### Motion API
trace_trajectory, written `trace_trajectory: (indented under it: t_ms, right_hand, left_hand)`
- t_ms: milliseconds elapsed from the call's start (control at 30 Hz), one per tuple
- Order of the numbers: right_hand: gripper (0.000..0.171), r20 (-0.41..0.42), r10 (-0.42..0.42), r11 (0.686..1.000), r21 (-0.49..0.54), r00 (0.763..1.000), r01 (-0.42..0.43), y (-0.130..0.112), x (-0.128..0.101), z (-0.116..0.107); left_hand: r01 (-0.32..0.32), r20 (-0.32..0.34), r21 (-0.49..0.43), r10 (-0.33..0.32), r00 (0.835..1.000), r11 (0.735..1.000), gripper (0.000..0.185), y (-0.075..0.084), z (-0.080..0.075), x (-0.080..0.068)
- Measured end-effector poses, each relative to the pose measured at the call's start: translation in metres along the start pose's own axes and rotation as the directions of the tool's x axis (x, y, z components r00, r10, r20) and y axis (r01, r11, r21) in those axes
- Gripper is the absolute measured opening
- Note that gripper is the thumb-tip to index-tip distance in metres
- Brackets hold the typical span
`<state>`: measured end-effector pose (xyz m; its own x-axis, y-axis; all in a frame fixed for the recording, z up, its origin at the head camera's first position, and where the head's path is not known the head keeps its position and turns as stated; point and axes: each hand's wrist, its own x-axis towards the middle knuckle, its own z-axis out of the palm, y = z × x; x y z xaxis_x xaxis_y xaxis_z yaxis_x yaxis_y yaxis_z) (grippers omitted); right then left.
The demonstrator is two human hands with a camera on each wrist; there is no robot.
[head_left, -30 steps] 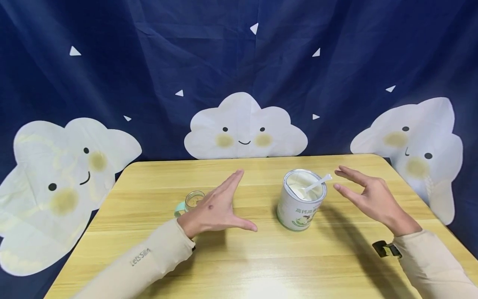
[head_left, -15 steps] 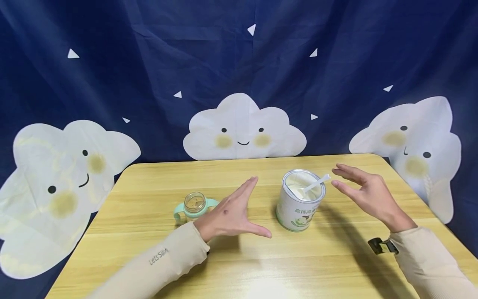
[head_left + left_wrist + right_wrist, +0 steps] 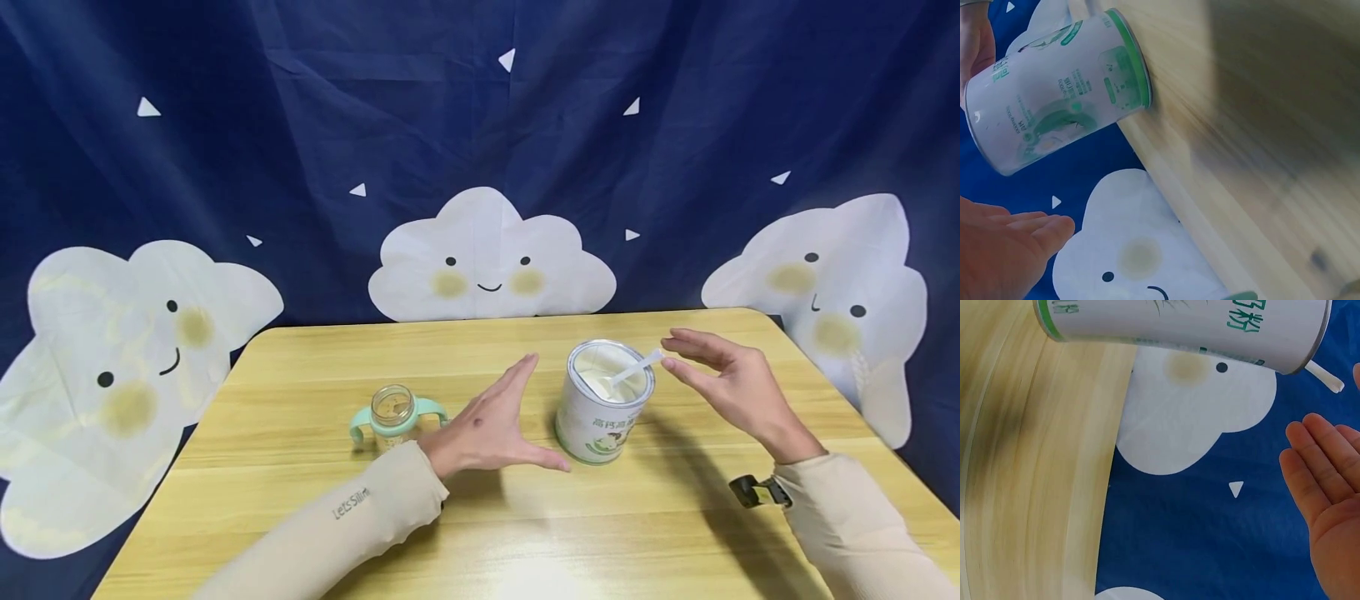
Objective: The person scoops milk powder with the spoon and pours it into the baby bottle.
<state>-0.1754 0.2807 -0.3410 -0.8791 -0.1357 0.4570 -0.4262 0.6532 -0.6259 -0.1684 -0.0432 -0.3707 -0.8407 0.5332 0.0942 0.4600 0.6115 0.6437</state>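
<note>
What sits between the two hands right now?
The open milk powder can with a white scoop in it stands between the left hand and right hand, clearest in the head view.

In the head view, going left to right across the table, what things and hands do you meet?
Bottle → left hand → can with a spoon standing in it → right hand.

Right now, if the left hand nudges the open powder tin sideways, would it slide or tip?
The tin probably slides: it stands upright on a broad flat base on the smooth table. Its powder sits well below the rim, so it may be light. The spoon leaning on the rim could shift.
</note>
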Motion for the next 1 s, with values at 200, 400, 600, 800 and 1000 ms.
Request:
trace_trajectory:
  t_ms: [200, 400, 600, 800, 1000]
  right_hand:
    - [0.039, -0.022, 0.057, 0.994, 0.098, 0.998, -0.054, -0.003, -0.001, 0.005]
    - [0.032, -0.063, 0.072, 0.986, 0.153, 0.995, -0.062, -0.004, 0.0, 0.011]
    - [0.029, -0.087, 0.112, 0.983, 0.153, 0.99, -0.098, -0.004, 0.0, 0.014]
    - [0.023, -0.111, 0.119, 0.977, 0.191, 0.987, -0.096, -0.005, 0.002, 0.016]
    - [0.019, -0.108, 0.121, 0.966, 0.243, 0.987, -0.092, -0.006, 0.003, 0.018]
  left_hand:
    - [0.008, -0.009, -0.037, -0.009, 1.0, 0.999, 0.134, 0.002, 0.007, 0.008]
    - [0.028, -0.016, -0.076, -0.029, 0.999, 0.997, 0.135, 0.005, 0.012, 0.014]
    - [0.042, -0.025, -0.117, -0.045, 0.999, 0.992, 0.134, 0.007, 0.017, 0.023]
    - [0.057, -0.051, -0.173, -0.067, 0.996, 0.983, 0.132, 0.009, 0.025, 0.031]
    - [0.075, -0.077, -0.247, -0.097, 0.992, 0.966, 0.128, 0.012, 0.033, 0.038]
